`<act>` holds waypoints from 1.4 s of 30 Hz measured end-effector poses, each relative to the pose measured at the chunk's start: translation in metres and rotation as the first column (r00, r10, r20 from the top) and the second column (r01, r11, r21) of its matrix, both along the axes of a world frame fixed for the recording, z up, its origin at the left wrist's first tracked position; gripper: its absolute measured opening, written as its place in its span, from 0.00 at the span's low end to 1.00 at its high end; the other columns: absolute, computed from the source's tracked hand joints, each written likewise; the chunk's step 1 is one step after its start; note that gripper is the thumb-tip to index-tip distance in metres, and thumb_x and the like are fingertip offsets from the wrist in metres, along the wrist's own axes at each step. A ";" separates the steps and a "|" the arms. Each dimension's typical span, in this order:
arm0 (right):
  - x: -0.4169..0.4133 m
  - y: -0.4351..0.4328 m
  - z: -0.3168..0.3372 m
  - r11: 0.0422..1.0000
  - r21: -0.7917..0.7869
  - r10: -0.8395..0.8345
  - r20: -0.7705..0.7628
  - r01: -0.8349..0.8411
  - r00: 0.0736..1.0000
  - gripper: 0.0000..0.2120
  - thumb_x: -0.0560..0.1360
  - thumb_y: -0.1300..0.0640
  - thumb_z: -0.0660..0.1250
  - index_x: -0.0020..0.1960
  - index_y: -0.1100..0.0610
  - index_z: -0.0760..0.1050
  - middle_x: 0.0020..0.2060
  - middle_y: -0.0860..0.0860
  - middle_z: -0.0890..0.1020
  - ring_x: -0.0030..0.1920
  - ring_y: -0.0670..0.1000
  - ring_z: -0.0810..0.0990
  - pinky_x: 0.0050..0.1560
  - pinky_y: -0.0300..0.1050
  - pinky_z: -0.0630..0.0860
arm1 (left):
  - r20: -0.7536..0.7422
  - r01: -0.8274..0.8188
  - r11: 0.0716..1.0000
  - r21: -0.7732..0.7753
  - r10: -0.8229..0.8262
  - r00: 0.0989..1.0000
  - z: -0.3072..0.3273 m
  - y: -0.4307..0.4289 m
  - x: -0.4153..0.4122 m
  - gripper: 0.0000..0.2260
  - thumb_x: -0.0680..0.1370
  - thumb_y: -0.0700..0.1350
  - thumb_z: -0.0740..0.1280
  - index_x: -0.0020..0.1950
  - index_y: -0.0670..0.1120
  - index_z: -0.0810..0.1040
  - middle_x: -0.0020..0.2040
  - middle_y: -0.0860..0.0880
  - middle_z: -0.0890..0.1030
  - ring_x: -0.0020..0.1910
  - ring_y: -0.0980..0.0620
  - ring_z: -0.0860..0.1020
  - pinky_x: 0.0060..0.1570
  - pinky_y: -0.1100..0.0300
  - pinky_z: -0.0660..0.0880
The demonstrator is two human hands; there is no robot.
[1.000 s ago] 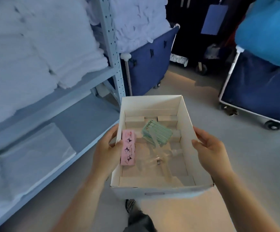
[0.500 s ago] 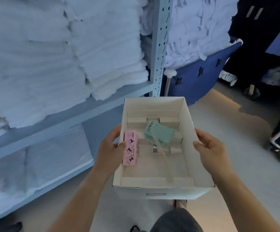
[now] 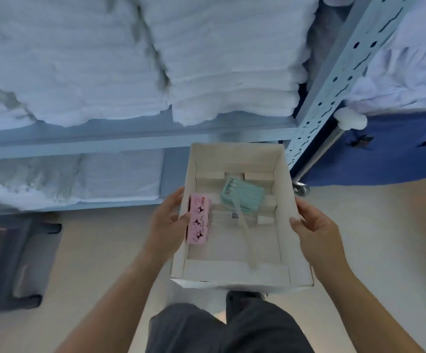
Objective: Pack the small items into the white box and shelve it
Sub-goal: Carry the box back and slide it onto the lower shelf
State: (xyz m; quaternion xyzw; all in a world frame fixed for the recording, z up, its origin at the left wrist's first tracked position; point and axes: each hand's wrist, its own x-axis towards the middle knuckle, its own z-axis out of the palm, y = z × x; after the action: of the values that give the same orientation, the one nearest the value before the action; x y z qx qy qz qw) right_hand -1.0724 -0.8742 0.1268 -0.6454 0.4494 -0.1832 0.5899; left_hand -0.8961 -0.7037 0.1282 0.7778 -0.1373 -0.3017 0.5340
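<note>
You held the white box (image 3: 234, 278) in front of the shelf (image 3: 130, 138), your left hand (image 3: 167, 220) and right hand (image 3: 313, 229) clamping its side walls. Keeping it level would have stopped the pink packet (image 3: 198, 218) and teal packet (image 3: 242, 197) sliding.

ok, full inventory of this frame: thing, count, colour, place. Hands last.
box: 1, white, open, held at centre before the shelving
pink packet: 1, pink with dark cartoon prints, against the box's left wall
green pack: 1, mint, far half of the box
clear pieces: clear, box floor, count unclear
towel stacks: several, white, upper shelf
wrapped linen: white, lower shelf
shelf post: 1, pale blue, perforated, right
cart: 1, navy, right
dark case: 1, floor left
left hand: grip on left wall
right hand: grip on right wall
</note>
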 end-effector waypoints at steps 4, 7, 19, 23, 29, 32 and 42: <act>0.016 -0.032 -0.024 0.997 0.051 0.054 -0.026 -0.053 0.998 0.23 0.74 0.71 0.61 0.59 0.47 0.74 0.47 0.36 0.80 0.44 0.32 0.79 0.41 0.23 0.73 | -0.059 -0.058 0.997 0.059 0.061 0.996 -0.031 -0.017 0.002 0.24 0.76 0.30 0.60 0.67 0.52 0.68 0.58 0.55 0.76 0.40 0.73 0.78 0.36 0.76 0.73; 0.032 -0.043 -0.046 0.995 0.097 0.033 -0.031 -0.029 0.999 0.23 0.73 0.72 0.61 0.58 0.47 0.75 0.47 0.39 0.81 0.43 0.32 0.80 0.41 0.24 0.73 | -0.049 -0.077 0.991 0.108 0.083 0.995 -0.061 -0.023 0.017 0.25 0.75 0.30 0.62 0.70 0.48 0.67 0.64 0.52 0.74 0.49 0.71 0.76 0.41 0.77 0.71; 0.113 -0.094 -0.245 0.978 0.201 -0.028 -0.093 0.047 0.995 0.21 0.74 0.71 0.61 0.59 0.51 0.76 0.47 0.39 0.80 0.41 0.29 0.78 0.38 0.23 0.72 | -0.086 -0.054 0.985 0.164 0.069 0.994 -0.248 -0.079 0.096 0.25 0.76 0.29 0.60 0.69 0.49 0.68 0.60 0.52 0.75 0.44 0.67 0.78 0.36 0.77 0.71; 0.147 -0.119 -0.331 0.985 0.164 -0.030 -0.086 0.043 0.996 0.21 0.74 0.70 0.61 0.53 0.44 0.76 0.45 0.38 0.79 0.39 0.26 0.76 0.38 0.21 0.70 | -0.061 -0.091 0.988 0.125 0.099 0.993 -0.333 -0.106 0.124 0.25 0.74 0.27 0.58 0.61 0.53 0.70 0.52 0.56 0.77 0.38 0.67 0.79 0.34 0.75 0.72; 0.192 -0.160 -0.460 0.999 0.043 0.016 -0.045 -0.014 0.999 0.20 0.73 0.70 0.61 0.58 0.50 0.76 0.46 0.38 0.79 0.44 0.31 0.77 0.40 0.20 0.69 | 0.042 -0.130 0.989 0.075 0.127 0.991 -0.451 -0.150 0.164 0.23 0.73 0.28 0.59 0.60 0.50 0.73 0.50 0.57 0.76 0.44 0.66 0.75 0.32 0.79 0.70; 0.210 -0.180 -0.512 0.998 -0.046 0.045 -0.008 -0.045 0.999 0.19 0.73 0.70 0.60 0.57 0.52 0.77 0.49 0.43 0.80 0.49 0.41 0.78 0.40 0.20 0.69 | 0.093 -0.139 0.990 0.037 0.135 0.987 -0.502 -0.171 0.184 0.23 0.73 0.29 0.60 0.57 0.54 0.74 0.49 0.57 0.77 0.47 0.60 0.76 0.32 0.77 0.69; 0.254 -0.224 -0.592 0.988 -0.157 0.007 0.118 0.012 0.993 0.18 0.74 0.68 0.61 0.60 0.55 0.76 0.53 0.48 0.81 0.51 0.46 0.79 0.48 0.32 0.73 | 0.161 -0.072 0.993 -0.091 0.086 0.983 -0.596 -0.214 0.240 0.22 0.75 0.32 0.60 0.62 0.56 0.73 0.53 0.54 0.78 0.49 0.53 0.77 0.36 0.64 0.70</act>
State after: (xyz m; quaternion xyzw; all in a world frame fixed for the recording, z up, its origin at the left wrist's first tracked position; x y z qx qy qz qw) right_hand -0.8185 -1.0980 -0.4655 -0.6773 0.3985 -0.2569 0.5625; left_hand -0.6566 -0.9180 -0.4681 0.7816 -0.1628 -0.2089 0.5648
